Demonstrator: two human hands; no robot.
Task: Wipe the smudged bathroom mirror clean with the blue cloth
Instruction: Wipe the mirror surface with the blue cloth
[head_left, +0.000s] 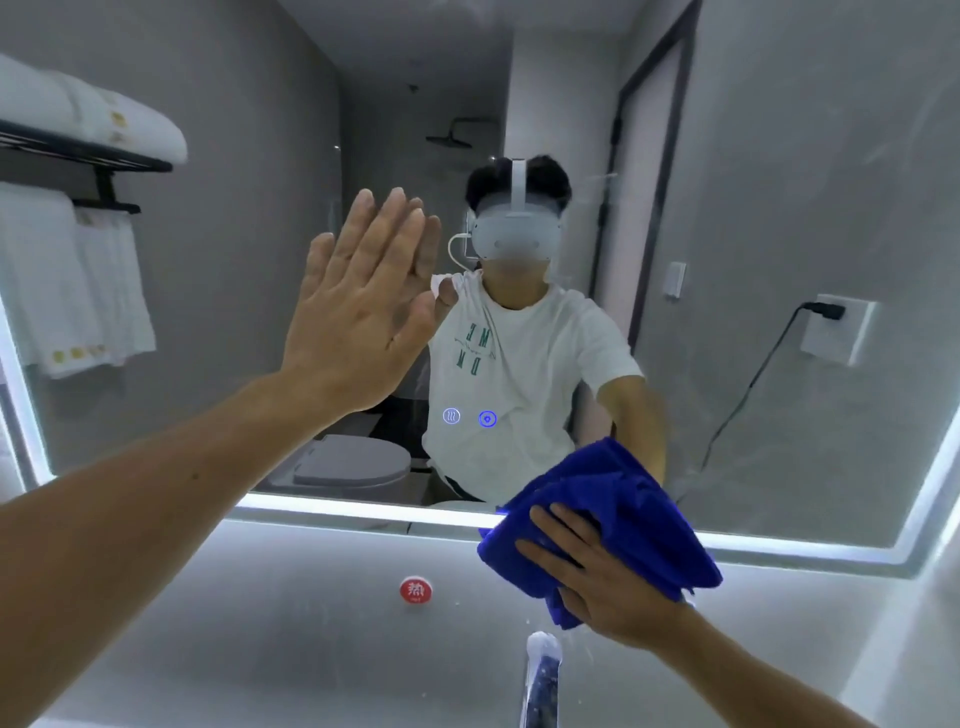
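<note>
Left hand (358, 312) is flat on the mirror (779, 208), fingers straight and close together, palm meeting its own reflection, holding nothing. Right hand (602, 577) is down at the mirror's bottom edge with the blue cloth (623, 499) bunched up under it. Its fingers (550, 519) are stretched out and a bit spread, lying on top of the cloth and pressing it to the glass rather than wrapping round it; can't see the thumb. Most of the cloth sticks out past the fingertips and up to the right, over the lit strip (337, 506) along the edge. Faint streaks show on the right side of the glass. A red sticker (415, 590) sits on the wall below, left of the cloth, and the faucet (543, 675) is right under that hand.
</note>
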